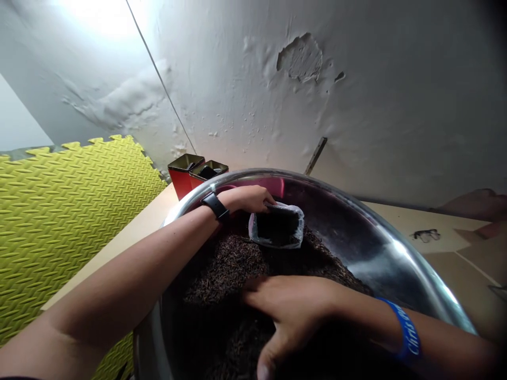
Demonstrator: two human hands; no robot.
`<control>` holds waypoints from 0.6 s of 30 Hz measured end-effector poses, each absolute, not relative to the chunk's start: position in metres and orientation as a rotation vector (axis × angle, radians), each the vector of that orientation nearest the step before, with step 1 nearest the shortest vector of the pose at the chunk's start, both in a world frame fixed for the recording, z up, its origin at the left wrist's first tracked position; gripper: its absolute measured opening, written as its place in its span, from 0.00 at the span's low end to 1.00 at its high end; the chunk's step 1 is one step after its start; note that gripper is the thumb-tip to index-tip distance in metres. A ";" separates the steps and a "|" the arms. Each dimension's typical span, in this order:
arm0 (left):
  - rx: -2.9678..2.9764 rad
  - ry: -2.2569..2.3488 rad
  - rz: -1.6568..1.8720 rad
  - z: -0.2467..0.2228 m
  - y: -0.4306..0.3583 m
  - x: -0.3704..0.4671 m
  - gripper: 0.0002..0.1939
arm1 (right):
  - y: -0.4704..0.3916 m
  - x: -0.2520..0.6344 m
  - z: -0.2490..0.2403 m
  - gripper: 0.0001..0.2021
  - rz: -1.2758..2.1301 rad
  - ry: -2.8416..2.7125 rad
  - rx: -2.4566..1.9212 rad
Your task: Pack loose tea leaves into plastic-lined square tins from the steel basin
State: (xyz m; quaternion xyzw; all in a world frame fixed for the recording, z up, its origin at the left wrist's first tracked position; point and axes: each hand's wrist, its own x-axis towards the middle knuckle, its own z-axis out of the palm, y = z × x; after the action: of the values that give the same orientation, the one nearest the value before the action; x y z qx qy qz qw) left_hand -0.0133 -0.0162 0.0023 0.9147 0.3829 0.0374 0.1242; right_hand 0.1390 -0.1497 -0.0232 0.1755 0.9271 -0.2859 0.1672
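A large shiny metal bowl [390, 240] holds a heap of loose, dark dried tea leaves [227, 264]. My left hand [253, 199], with a black watch on its wrist, is closed on the far left rim of a squarish clear plastic bag [298, 240]. The bag's mouth faces me, and its inside is dark. Nearer to me, my right hand [295, 303] lies palm down over the leaves, thumb spread away from the fingers. Its fingertips are blurred and partly sunk in the leaves. A blue wristband circles that wrist.
Behind the bowl's left rim stand two open red tins [181, 179], with small dark things in their mouths. Eyeglasses [426, 235] lie on the pale table [388, 214] at right. Yellow foam matting [75, 211] covers the left. A peeling wall [237, 79] rises behind.
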 end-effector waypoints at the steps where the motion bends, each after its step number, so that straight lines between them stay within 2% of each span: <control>1: 2.673 1.106 0.109 0.002 -0.015 -0.013 0.21 | -0.151 0.140 -0.020 0.36 -0.854 2.577 0.461; 6: 2.672 1.095 0.092 0.001 -0.014 -0.012 0.22 | -0.152 0.140 -0.019 0.32 -0.804 2.464 0.330; 12: 2.661 1.089 0.106 0.002 -0.016 -0.012 0.23 | -0.127 0.147 -0.022 0.20 -0.693 2.743 0.610; 15: 2.673 1.041 0.110 -0.001 -0.014 -0.011 0.22 | -0.105 0.156 -0.018 0.13 -0.218 2.990 1.106; 18: 2.694 1.041 0.122 -0.002 -0.012 -0.011 0.21 | -0.097 0.160 -0.018 0.13 0.259 3.034 1.373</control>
State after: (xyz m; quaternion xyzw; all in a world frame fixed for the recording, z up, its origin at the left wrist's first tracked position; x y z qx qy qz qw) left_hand -0.0112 -0.0124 -0.0023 0.9247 0.3572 0.0417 0.1253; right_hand 0.1597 -0.0971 -0.0178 0.4090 0.9039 0.0770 -0.0990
